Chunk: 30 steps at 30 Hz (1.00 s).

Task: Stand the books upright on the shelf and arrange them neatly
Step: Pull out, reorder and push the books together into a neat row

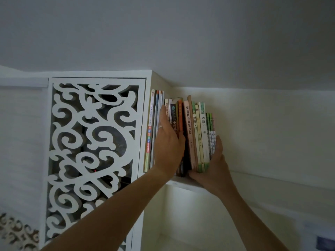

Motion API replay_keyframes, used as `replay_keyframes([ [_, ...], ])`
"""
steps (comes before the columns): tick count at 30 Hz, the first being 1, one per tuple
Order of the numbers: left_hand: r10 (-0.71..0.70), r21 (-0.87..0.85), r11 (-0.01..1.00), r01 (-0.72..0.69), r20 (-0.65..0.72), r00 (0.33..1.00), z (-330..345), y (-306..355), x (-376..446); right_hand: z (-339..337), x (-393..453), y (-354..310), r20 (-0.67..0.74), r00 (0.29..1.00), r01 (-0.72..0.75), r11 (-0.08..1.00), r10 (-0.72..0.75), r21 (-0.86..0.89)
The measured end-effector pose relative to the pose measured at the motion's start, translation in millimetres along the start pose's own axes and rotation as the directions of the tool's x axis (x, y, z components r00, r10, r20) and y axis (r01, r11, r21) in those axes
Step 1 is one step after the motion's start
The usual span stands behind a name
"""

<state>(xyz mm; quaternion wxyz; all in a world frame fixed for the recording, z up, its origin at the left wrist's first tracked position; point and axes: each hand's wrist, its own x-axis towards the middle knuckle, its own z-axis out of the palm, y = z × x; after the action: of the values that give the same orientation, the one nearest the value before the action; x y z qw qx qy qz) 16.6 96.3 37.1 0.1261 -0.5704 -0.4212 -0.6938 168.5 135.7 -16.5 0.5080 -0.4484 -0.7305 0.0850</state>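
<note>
Your left hand (167, 142) lies flat, fingers straight, against the spines of the books (188, 134); your right hand (212, 165) cups the row's right end, fingers curled under it. They stand upright on the white shelf (183, 183): tall thin ones left, small green ones right.

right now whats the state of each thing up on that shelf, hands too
tall books: upright against the cabinet side
middle books: upright, slightly tilted, between both hands
thin green books: upright at the row's right end
left hand: open, flat on the spines
right hand: cupping the row's right end
shelf: holding the row
</note>
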Motion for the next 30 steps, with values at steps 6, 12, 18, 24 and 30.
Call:
replay_keyframes([
  [6,-0.132,0.412,0.908,0.077,0.107,0.986,7,-3,-44,-7,-4,-4,-0.226,0.971,-0.075,0.997,0.073,0.001],
  [12,-0.155,0.324,0.939,0.115,0.100,0.983,-2,-7,-34,-10,-6,-12,-0.242,0.952,-0.192,0.981,0.184,-0.009],
  [18,-0.132,0.039,0.991,0.131,0.026,0.991,-17,1,-52,-10,-6,-10,-0.343,0.913,-0.237,0.972,0.223,0.001],
  [24,-0.130,0.109,0.985,0.130,-0.012,0.991,-25,13,-51,-11,-10,-10,-0.436,0.869,-0.266,0.964,0.233,-0.015],
  [30,0.130,0.200,0.973,-0.119,-0.043,0.991,-51,57,-81,-10,-12,-13,-0.426,0.873,-0.277,0.960,0.237,-0.033],
])
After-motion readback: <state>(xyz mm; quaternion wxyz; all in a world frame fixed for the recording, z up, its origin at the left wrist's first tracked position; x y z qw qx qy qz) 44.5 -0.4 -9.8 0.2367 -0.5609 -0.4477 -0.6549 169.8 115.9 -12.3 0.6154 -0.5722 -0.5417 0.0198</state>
